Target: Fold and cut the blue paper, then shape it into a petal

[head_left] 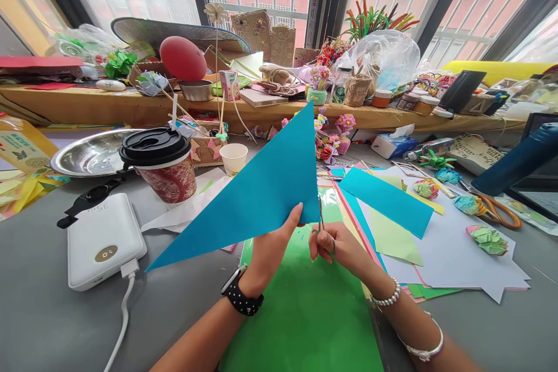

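My left hand (272, 247) pinches the lower edge of a large blue paper triangle (257, 192), holding it up above a green sheet (305, 314) on the grey table. My right hand (333, 247) is closed round the handles of a small pair of scissors (321, 218), whose blades point up along the triangle's right edge. A cut-off blue strip (386, 197) lies to the right on a stack of coloured and white sheets.
A lidded paper cup (163, 163), a white power bank (102, 238) with cable and a steel bowl (89, 154) stand at left. Orange-handled scissors (501, 212) and folded paper flowers (486, 238) lie at right. A cluttered wooden shelf (108, 107) runs along the windows.
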`<control>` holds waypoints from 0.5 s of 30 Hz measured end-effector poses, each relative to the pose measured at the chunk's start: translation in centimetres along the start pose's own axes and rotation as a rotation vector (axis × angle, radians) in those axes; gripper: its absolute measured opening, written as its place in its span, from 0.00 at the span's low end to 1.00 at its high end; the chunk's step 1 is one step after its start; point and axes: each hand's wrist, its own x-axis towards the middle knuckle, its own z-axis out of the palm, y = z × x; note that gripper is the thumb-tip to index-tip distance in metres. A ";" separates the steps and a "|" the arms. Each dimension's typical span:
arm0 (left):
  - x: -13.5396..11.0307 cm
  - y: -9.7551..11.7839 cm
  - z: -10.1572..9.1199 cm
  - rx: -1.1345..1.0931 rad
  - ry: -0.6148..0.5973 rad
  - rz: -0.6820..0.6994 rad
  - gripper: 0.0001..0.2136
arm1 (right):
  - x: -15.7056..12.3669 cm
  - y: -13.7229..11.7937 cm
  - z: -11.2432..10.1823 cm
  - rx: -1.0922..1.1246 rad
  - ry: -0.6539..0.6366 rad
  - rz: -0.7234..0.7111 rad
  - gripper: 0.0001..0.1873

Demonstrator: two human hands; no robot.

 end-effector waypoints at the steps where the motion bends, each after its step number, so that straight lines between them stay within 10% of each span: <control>1: 0.0 0.0 0.0 0.006 -0.008 -0.001 0.17 | 0.0 0.0 0.0 0.000 -0.001 -0.003 0.36; 15: -0.2 0.1 0.0 -0.038 -0.017 -0.054 0.14 | 0.0 0.1 0.0 0.029 0.000 -0.003 0.35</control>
